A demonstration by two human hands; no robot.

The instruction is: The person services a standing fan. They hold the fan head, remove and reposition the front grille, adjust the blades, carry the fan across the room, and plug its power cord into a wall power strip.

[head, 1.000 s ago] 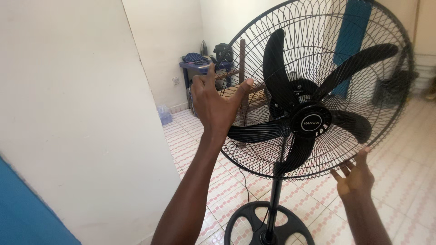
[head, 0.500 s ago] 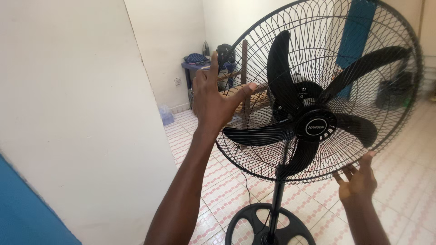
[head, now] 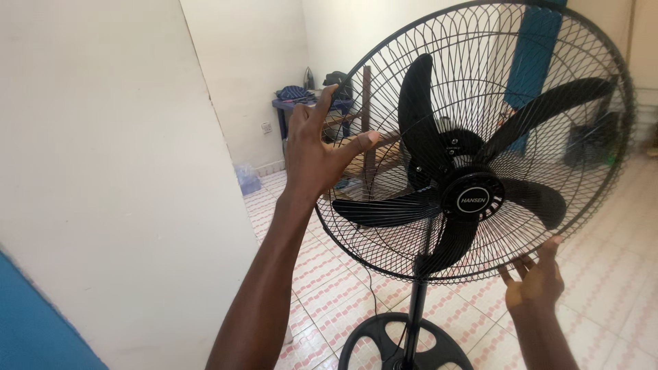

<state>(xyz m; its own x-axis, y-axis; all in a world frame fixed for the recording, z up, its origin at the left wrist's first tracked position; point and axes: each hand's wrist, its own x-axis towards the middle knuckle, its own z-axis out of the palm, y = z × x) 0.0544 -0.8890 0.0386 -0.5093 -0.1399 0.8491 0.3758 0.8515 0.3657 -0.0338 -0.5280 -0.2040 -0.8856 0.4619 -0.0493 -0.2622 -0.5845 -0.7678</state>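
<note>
Your left hand (head: 319, 154) spread open on the upper left rim of the black standing fan's wire guard (head: 384, 253), your right hand (head: 536, 284) open, fingertips touching its lower right rim, fan upright on tiled floor (head: 329, 281)

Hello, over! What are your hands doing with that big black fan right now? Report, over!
Left hand open on fan's wire guard, upper left rim. Right hand open under lower right rim. Black pedestal fan upright on its round base. Nothing in the way.
</note>
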